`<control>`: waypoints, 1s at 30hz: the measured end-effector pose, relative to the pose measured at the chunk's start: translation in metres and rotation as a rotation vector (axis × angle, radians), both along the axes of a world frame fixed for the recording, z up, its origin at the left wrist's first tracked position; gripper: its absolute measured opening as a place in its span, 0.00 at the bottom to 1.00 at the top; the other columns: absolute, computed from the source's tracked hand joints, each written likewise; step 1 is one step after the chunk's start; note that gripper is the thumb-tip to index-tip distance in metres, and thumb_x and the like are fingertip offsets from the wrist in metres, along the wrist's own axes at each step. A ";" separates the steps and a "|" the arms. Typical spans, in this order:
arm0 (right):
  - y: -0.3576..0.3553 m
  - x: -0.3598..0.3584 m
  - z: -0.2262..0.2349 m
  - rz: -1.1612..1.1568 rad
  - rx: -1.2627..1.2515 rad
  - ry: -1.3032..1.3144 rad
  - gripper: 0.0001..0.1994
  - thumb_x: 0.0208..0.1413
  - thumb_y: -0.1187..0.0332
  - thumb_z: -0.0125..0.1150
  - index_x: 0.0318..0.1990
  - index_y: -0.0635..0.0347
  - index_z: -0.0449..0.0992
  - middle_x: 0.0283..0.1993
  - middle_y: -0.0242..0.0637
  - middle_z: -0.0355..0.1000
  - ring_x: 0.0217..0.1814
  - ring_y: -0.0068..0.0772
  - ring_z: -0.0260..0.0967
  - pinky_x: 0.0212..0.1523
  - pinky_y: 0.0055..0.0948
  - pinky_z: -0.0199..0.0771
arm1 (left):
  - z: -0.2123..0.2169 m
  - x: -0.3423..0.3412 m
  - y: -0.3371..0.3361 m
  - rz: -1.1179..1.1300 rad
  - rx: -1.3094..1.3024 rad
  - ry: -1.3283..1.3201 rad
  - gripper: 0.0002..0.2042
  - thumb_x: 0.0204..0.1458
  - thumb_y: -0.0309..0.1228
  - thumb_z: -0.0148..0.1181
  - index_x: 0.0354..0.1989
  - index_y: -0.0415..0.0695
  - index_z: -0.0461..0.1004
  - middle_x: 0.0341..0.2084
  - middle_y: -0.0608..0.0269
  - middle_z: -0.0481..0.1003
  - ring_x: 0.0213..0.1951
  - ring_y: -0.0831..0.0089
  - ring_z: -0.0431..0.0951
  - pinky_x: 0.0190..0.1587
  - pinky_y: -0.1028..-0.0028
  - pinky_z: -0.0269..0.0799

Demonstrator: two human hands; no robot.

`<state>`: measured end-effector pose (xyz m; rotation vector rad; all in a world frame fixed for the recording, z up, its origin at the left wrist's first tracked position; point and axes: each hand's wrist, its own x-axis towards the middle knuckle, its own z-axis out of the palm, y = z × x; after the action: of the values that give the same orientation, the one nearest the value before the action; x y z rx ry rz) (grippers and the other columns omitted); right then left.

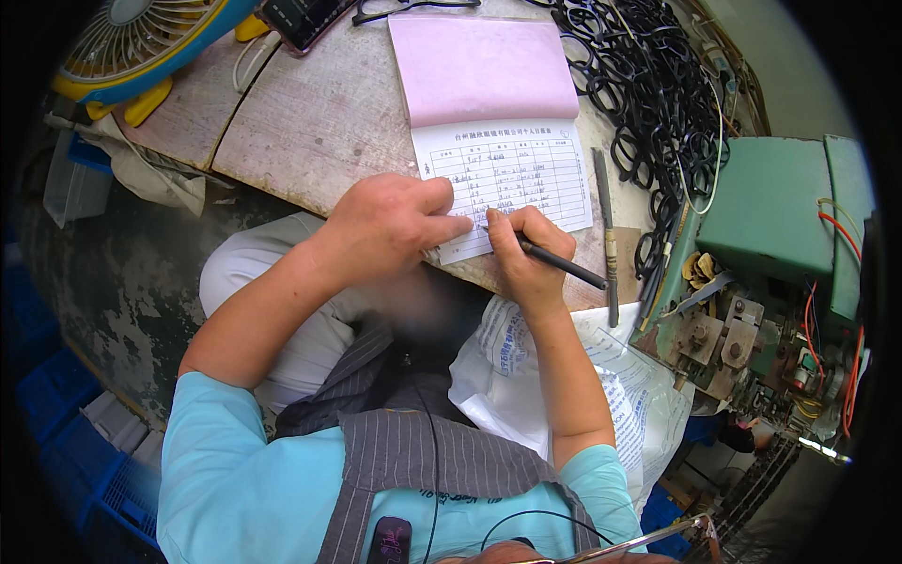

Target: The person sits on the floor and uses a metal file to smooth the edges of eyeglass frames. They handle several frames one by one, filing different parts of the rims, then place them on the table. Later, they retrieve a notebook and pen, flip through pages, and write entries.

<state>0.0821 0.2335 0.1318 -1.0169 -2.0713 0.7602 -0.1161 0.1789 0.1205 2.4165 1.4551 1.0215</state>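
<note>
A form pad point(554, 193) with a printed table and handwritten entries lies on the worktable, its pink sheet point(484, 70) folded up toward the far side. My right hand point(534, 261) grips a black pen point(568, 265), the tip on the lower rows of the form. Pressed against the paper's left edge is my left hand point(395, 226), index finger pointing at the row near the pen tip and the other fingers curled under. Whether those curled fingers hold anything is hidden.
Black eyeglass frames point(629, 75) pile up at the far right, beside a flat file-like tool point(606, 235). A green machine point(770, 207) stands on the right. A yellow-and-blue fan point(141, 47) and a phone point(305, 19) sit at the far left; white plastic bags point(507, 376) hang below the table edge.
</note>
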 end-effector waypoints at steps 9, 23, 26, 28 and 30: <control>0.001 0.001 0.000 0.023 0.085 -0.018 0.09 0.48 0.74 0.66 0.21 0.60 0.71 0.15 0.34 0.64 0.15 0.31 0.63 0.18 0.29 0.60 | 0.000 0.002 0.000 0.013 0.004 -0.016 0.11 0.40 0.28 0.57 0.35 0.52 0.80 0.24 0.68 0.67 0.27 0.69 0.73 0.28 0.69 0.69; 0.002 0.003 0.000 0.091 0.127 -0.044 0.06 0.46 0.75 0.67 0.24 0.57 0.73 0.18 0.30 0.61 0.16 0.29 0.61 0.17 0.29 0.58 | 0.001 0.001 0.000 0.005 -0.011 -0.027 0.12 0.40 0.28 0.57 0.35 0.52 0.80 0.24 0.68 0.68 0.27 0.69 0.74 0.29 0.69 0.70; 0.002 0.003 0.000 0.082 0.105 -0.038 0.06 0.46 0.75 0.67 0.25 0.57 0.73 0.18 0.30 0.61 0.17 0.29 0.61 0.17 0.29 0.59 | 0.001 0.001 0.000 0.008 -0.012 -0.020 0.12 0.40 0.28 0.57 0.35 0.52 0.80 0.24 0.68 0.68 0.27 0.69 0.74 0.29 0.69 0.70; 0.002 0.003 -0.001 0.067 0.107 -0.038 0.07 0.46 0.75 0.67 0.24 0.57 0.72 0.17 0.31 0.61 0.16 0.30 0.61 0.17 0.29 0.59 | 0.001 0.001 0.000 0.011 -0.009 -0.020 0.11 0.40 0.28 0.57 0.34 0.52 0.80 0.24 0.68 0.68 0.27 0.69 0.74 0.29 0.69 0.70; 0.001 0.002 -0.001 0.050 0.150 -0.058 0.08 0.46 0.75 0.67 0.23 0.58 0.71 0.16 0.32 0.62 0.16 0.30 0.61 0.17 0.29 0.59 | 0.001 0.001 0.000 0.011 -0.006 -0.025 0.11 0.40 0.28 0.57 0.34 0.52 0.80 0.25 0.69 0.68 0.27 0.69 0.74 0.29 0.69 0.70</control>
<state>0.0845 0.2346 0.1311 -0.9168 -2.1752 0.5961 -0.1150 0.1786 0.1214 2.3855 1.4636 1.0441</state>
